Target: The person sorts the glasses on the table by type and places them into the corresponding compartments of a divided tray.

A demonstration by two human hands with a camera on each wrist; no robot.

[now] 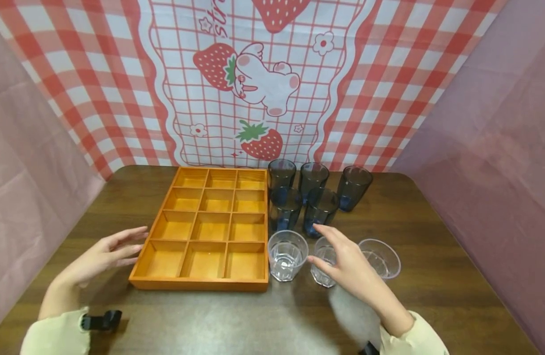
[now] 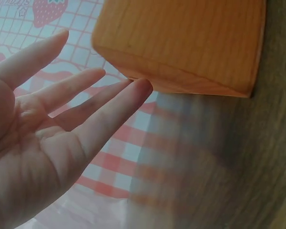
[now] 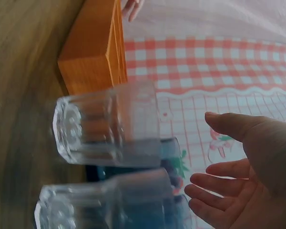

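A shallow orange wooden box [image 1: 201,285], divided into several square compartments, lies on the table. My left hand [image 1: 105,254] is at its left side, fingers extended toward the wall; in the left wrist view, the fingertips come right up to the wooden side [image 2: 181,47]. Above the middle clear cup [image 1: 322,278] hovers my right hand [image 1: 349,266], thumb and fingers spread, holding nothing. Another clear cup [image 1: 287,259] stands beside the box, and a third clear cup [image 1: 383,259] is partly behind my right hand. The right wrist view shows two clear cups [image 3: 109,126] below the hand.
Several dark blue-grey glasses [image 1: 355,187] stand behind the clear cups, right of the box. A red-and-white checked cloth [image 1: 263,98] with strawberries hangs at the table's back. Pink cloth [image 1: 485,148] hangs on both sides. The tabletop [image 1: 201,320] is dark wood.
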